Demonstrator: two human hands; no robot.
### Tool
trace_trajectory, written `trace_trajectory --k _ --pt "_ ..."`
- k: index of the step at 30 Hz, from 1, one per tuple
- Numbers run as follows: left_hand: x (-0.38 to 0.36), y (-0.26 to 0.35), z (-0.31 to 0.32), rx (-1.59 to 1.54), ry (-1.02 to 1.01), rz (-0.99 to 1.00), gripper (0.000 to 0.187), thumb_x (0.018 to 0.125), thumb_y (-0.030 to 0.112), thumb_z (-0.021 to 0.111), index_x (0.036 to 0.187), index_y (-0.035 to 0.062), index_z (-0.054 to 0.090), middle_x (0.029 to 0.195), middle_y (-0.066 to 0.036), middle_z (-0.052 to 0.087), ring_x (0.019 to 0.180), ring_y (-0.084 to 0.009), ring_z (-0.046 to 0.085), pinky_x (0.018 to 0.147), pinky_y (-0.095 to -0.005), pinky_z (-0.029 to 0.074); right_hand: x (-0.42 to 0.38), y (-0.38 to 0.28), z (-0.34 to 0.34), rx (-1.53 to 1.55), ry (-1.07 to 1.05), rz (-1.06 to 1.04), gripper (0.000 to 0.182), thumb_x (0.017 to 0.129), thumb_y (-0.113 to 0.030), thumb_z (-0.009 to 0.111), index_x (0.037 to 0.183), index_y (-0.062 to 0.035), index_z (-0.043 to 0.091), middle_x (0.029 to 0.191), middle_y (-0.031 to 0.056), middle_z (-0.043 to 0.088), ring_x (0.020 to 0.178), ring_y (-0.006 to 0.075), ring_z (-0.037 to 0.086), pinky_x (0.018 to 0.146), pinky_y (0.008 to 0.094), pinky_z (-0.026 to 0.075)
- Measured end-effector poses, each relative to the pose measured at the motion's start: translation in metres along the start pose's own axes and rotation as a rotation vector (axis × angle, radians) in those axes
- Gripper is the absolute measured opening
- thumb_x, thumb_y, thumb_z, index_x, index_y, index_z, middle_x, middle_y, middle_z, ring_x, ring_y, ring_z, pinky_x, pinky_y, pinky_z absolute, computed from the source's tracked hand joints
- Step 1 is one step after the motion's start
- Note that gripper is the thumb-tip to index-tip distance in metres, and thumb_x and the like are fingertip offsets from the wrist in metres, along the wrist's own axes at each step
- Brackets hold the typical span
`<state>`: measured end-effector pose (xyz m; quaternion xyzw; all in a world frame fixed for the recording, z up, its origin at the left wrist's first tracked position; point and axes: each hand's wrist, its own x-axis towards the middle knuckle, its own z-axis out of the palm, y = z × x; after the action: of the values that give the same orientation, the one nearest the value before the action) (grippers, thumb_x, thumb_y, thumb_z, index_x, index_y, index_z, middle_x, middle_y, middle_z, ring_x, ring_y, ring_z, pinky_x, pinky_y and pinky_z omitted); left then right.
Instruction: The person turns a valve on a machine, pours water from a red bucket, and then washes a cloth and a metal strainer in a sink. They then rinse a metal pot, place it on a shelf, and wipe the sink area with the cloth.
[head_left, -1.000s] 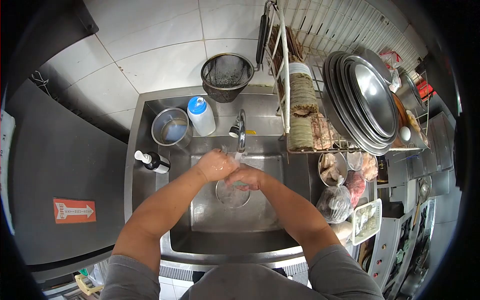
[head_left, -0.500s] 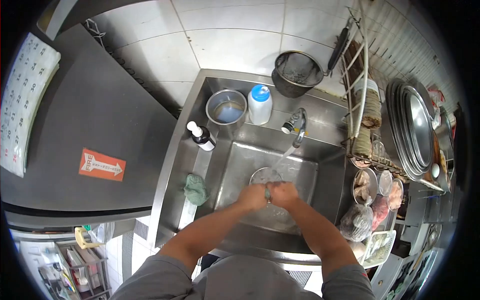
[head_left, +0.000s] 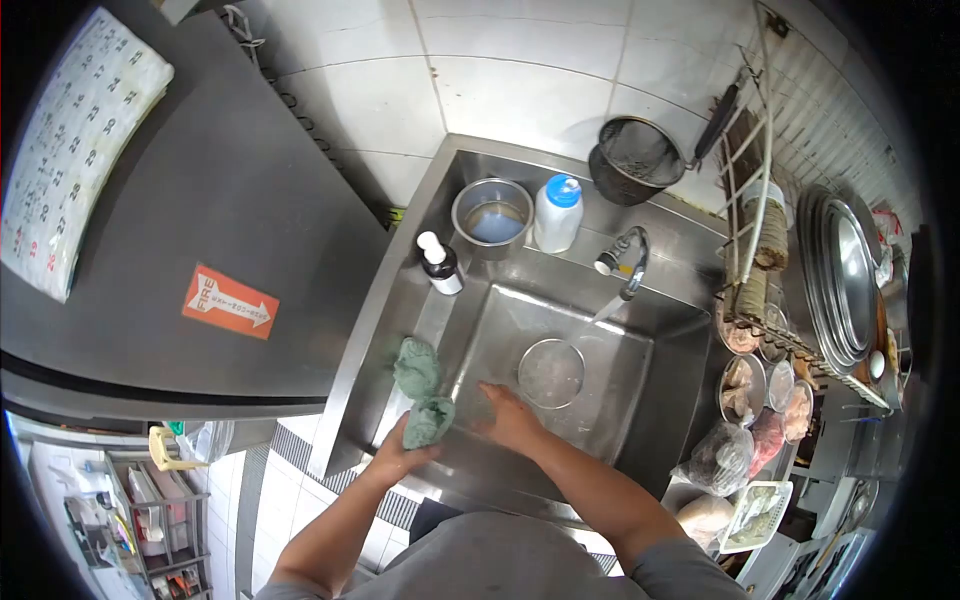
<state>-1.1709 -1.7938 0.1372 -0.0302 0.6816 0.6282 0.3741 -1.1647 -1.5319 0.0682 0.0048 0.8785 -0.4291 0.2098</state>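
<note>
A crumpled green cloth [head_left: 430,422] is in my left hand [head_left: 398,453], over the left ledge of the steel sink. Just above it lies a second green cloth [head_left: 416,367]. My right hand [head_left: 508,414] is over the left part of the basin, fingers spread, holding nothing. Water runs from the curved faucet [head_left: 636,262] into the basin [head_left: 610,400], where a round clear-looking dish or strainer [head_left: 551,374] sits. Beyond the basin are a metal pot [head_left: 492,216] with cloudy liquid and a white bottle with a blue cap [head_left: 558,214].
A dark pump bottle [head_left: 440,265] stands on the left ledge. A black mesh strainer [head_left: 637,162] rests at the back. To the right are a wire rack [head_left: 748,225], stacked metal trays [head_left: 838,280], bagged food [head_left: 720,457] and a white basket [head_left: 757,516]. A dark appliance [head_left: 230,200] borders the left.
My hands have come apart from over the basin. The left has moved to the ledge and taken hold of a green cloth; the right has opened and shifted left. The view has turned slightly.
</note>
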Motion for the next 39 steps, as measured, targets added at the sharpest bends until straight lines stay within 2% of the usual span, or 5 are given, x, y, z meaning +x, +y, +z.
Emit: trace_trajectory --k 10,19,27,29,39 --pt "-0.061 -0.016 -0.019 -0.938 -0.05 0.093 0.076 0.091 0.047 0.064 0.143 -0.0058 0.049 0.131 -0.026 0.063 0.121 -0.041 0.061 0.107 -0.0551 0.045 0.107 -0.057 0.073 0.184 0.156 -0.078 0.074 0.078 -0.016 0.085 0.143 -0.012 0.051 0.138 0.0248 0.055 0.121 0.0425 0.06 0.106 0.0439 0.049" --pt "-0.041 -0.012 -0.035 -0.213 0.319 0.202 0.039 0.084 0.0 0.072 0.122 -0.0033 0.066 0.112 -0.009 0.073 0.105 -0.0193 0.068 0.097 -0.0327 0.05 -0.06 0.045 0.014 0.207 0.234 -0.153 0.055 0.073 -0.013 0.086 0.122 -0.0051 0.061 0.126 0.0194 0.063 0.114 0.0368 0.064 0.098 0.0423 0.051" --pt "0.003 0.004 -0.034 -0.296 0.208 0.138 0.05 0.091 0.019 0.072 0.132 -0.0052 0.057 0.125 -0.013 0.067 0.116 -0.0223 0.064 0.103 -0.0357 0.048 -0.319 0.079 -0.072 0.199 0.768 0.503 0.035 0.07 -0.015 0.079 0.098 0.0008 0.066 0.118 0.0226 0.062 0.116 0.0393 0.06 0.099 0.0486 0.049" --pt "0.01 0.012 -0.026 -0.436 0.175 0.12 0.054 0.093 0.024 0.071 0.135 -0.0052 0.054 0.128 -0.014 0.065 0.118 -0.0235 0.063 0.104 -0.0366 0.047 -0.344 0.096 -0.066 -0.311 1.012 0.457 0.028 0.071 -0.01 0.073 0.097 -0.0006 0.066 0.116 0.0212 0.061 0.115 0.0403 0.058 0.103 0.0522 0.045" --pt "-0.006 0.045 0.0 0.846 0.629 0.637 0.052 0.078 -0.002 0.069 0.13 -0.0005 0.059 0.128 -0.024 0.062 0.113 -0.0406 0.063 0.101 -0.0461 0.048 -0.325 0.196 -0.058 -0.86 0.557 0.804 0.025 0.085 -0.014 0.061 0.106 -0.0046 0.07 0.12 0.0127 0.061 0.124 0.0353 0.05 0.117 0.055 0.03"
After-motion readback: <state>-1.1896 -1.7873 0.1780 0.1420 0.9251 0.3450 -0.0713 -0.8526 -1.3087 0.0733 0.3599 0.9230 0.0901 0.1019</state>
